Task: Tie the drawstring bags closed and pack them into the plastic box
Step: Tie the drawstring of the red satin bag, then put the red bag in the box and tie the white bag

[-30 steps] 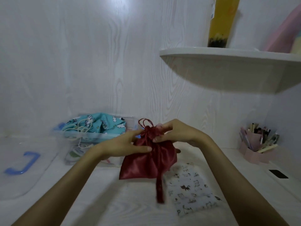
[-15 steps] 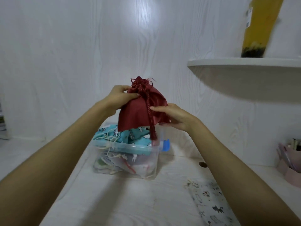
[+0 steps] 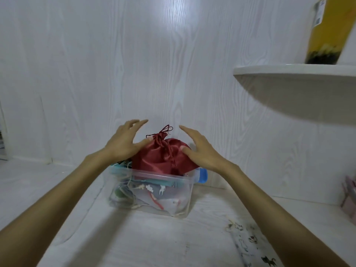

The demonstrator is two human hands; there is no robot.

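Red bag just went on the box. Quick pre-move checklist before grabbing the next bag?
1. Red bag tied: ok, neck cinched, cord knotted on top.
2. Red bag seated in plastic box: not ok, it sits heaped above the rim on the other bags.
3. Left hand free: ok, fingers straight, only the thumb touches the bag.
4. Right hand free: ok, open, thumb resting on the bag.
5. Next bag in reach: ok, patterned bag lies flat on the table, near right.
6. Its drawstring tied: cannot tell.
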